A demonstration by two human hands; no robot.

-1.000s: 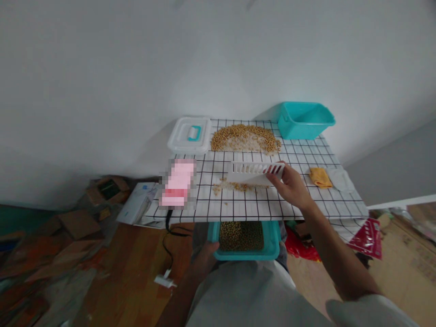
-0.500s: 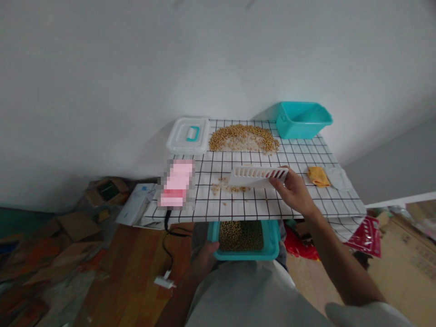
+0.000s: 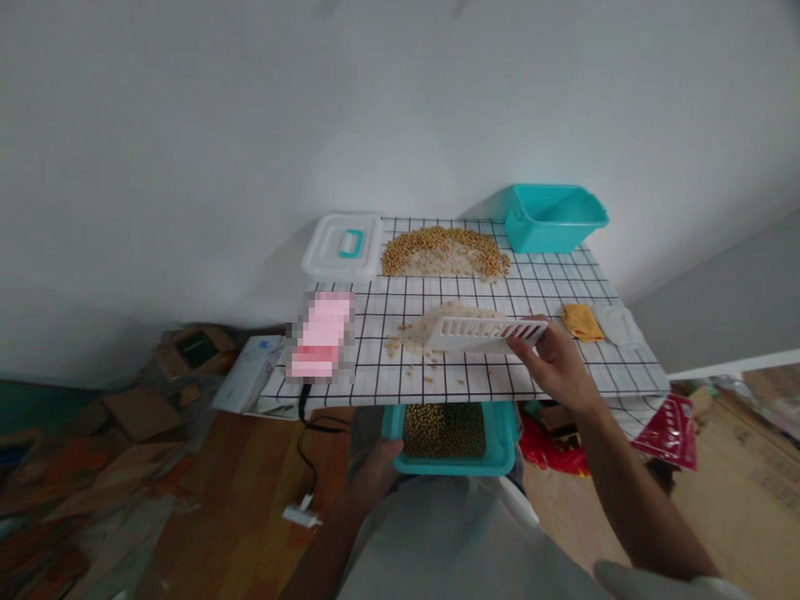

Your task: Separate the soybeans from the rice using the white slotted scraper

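My right hand (image 3: pixel 556 367) is closed on the end of a white slotted scoop (image 3: pixel 481 332), held just above the checked tabletop (image 3: pixel 475 379). The scoop carries a small heap of soybeans and rice. Loose grains (image 3: pixel 406 342) lie scattered on the cloth at its left end. My left hand (image 3: pixel 375 471) grips the left rim of a teal tub (image 3: pixel 450 442) full of soybeans, held below the table's near edge. A large pile of soybeans mixed with rice (image 3: pixel 445 252) lies at the back of the table.
A clear lidded box with a teal handle (image 3: pixel 342 246) sits back left, an empty teal tub (image 3: pixel 553 217) back right. A pink blurred object (image 3: pixel 320 337) lies at the left edge, an orange cloth (image 3: pixel 581 321) at the right. Cardboard and clutter cover the floor on the left.
My right hand has drawn the scoop toward the near edge and slightly right, gathering grains into it and leaving a scatter behind. The left hand and tub have stayed put.
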